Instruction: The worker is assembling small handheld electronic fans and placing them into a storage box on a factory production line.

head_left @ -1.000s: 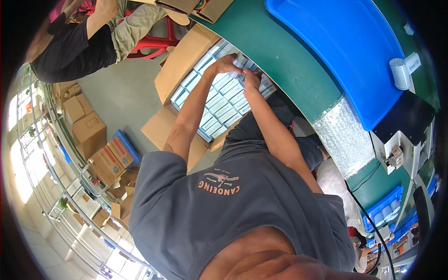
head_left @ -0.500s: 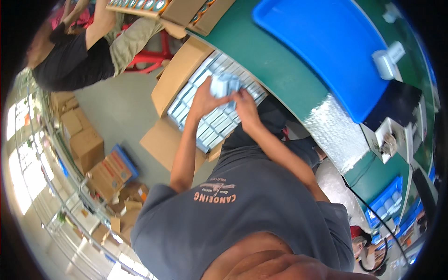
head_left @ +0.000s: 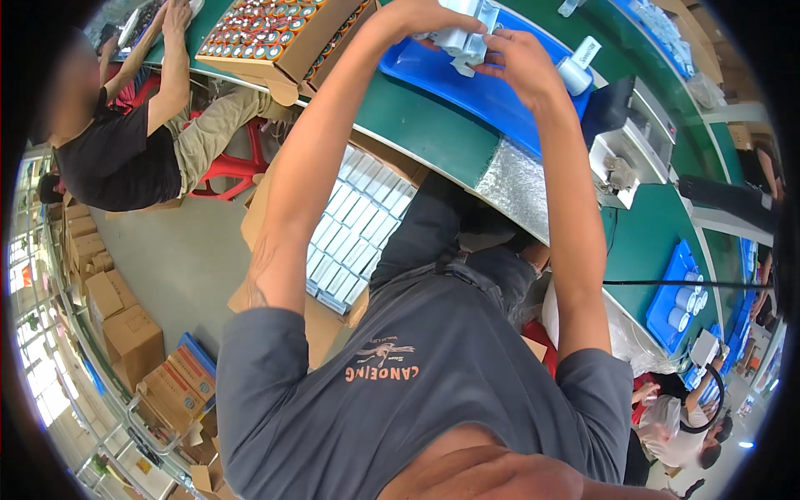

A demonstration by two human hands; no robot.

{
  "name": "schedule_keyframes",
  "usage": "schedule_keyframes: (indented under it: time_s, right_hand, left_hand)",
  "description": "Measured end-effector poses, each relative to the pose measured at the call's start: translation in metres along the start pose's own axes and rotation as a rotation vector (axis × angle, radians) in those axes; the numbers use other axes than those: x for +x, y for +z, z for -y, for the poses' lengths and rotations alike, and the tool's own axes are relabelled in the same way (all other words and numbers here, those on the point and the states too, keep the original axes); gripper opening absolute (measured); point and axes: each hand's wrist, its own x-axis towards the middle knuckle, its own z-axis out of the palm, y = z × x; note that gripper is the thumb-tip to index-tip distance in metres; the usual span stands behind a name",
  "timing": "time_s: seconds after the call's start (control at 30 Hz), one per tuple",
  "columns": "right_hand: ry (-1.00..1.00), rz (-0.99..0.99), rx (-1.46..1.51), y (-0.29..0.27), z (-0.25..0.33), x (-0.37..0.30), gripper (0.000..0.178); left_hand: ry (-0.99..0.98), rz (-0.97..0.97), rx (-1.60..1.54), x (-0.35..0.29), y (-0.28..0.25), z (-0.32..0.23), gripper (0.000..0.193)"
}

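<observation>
Both my hands are raised over the large blue tray on the bench. My left hand is closed around a cluster of pale blue plastic parts; their exact kind is unclear. From the other side my right hand grips the cluster's right edge with thumb and bent fingers. Below my left forearm stands an open carton, partly hidden by that arm. Inside it, pale blue box-shaped pieces are packed in tight rows.
A white cylindrical part stands at the tray's right end. Silvery bubble wrap lies on the green bench, near a white device. A carton of orange-rimmed round parts is at upper left, beside a seated person.
My hands have moved up and away from the carton to above the blue tray, carrying the pale blue parts. My view has shifted, showing more of the bench's far side.
</observation>
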Motion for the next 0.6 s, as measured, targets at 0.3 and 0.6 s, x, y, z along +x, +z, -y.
schedule_keyframes:
  time_s: [0.3, 0.6]
  right_hand:
    - [0.055, -0.103, 0.059, -0.025, -0.002, 0.038, 0.049]
    - [-0.442, -0.387, -0.435, -0.024, -0.026, -0.026, 0.039]
  left_hand:
    - [0.297, -0.103, 0.177, 0.090, 0.009, 0.051, 0.064]
    - [0.225, -0.503, 0.319, -0.011, 0.011, 0.032, 0.056]
